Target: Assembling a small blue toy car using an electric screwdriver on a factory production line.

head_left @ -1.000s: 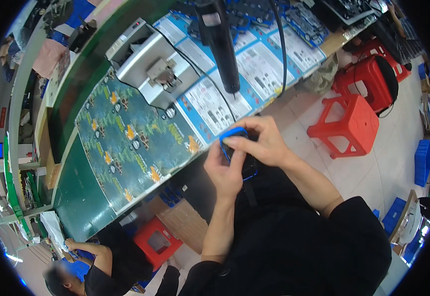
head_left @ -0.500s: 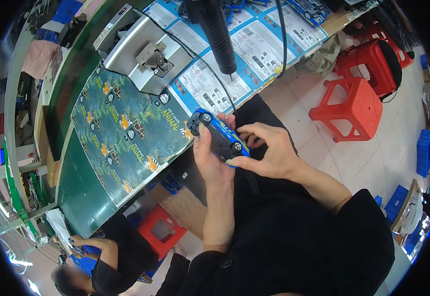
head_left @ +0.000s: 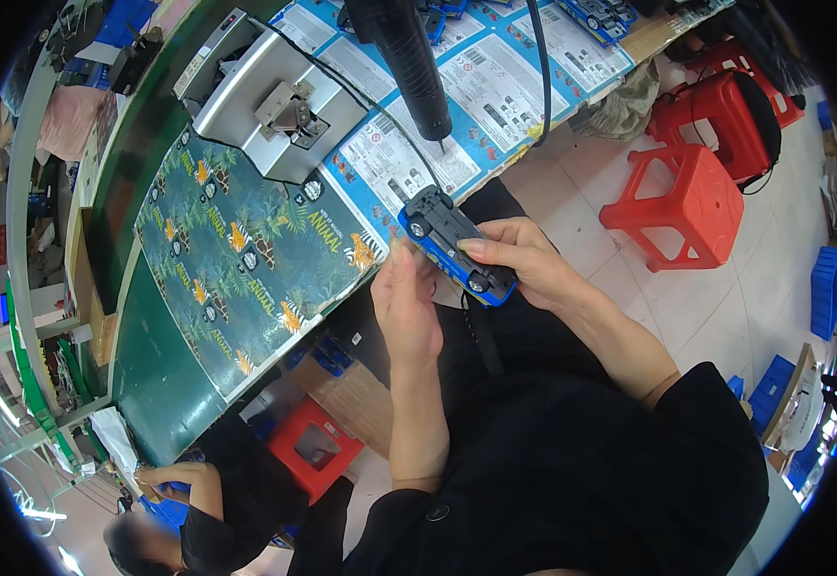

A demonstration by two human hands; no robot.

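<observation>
A blue toy car [head_left: 449,236], its black underside turned up, is in my right hand [head_left: 534,261]. The right thumb presses on the underside and the other fingers go beneath the car, partly hidden. Close against the car's left side is my left hand [head_left: 407,305], its fingers stretched upward and not wrapped round the car. Whether its fingertips touch the car is hard to tell. Above the car hangs a black electric screwdriver [head_left: 414,82], its thin bit pointing down, apart from the car.
A silver screw feeder [head_left: 284,110] stands on the green workbench [head_left: 155,384]. Several blue toy cars [head_left: 596,19] lie at the far edge on printed sheets. Red stools [head_left: 687,211] stand on the floor to the right. Another person [head_left: 207,509] works at lower left.
The car has turned from its side to underside up and shifted slightly right. My left hand has loosened from it, while my right thumb has moved onto the underside.
</observation>
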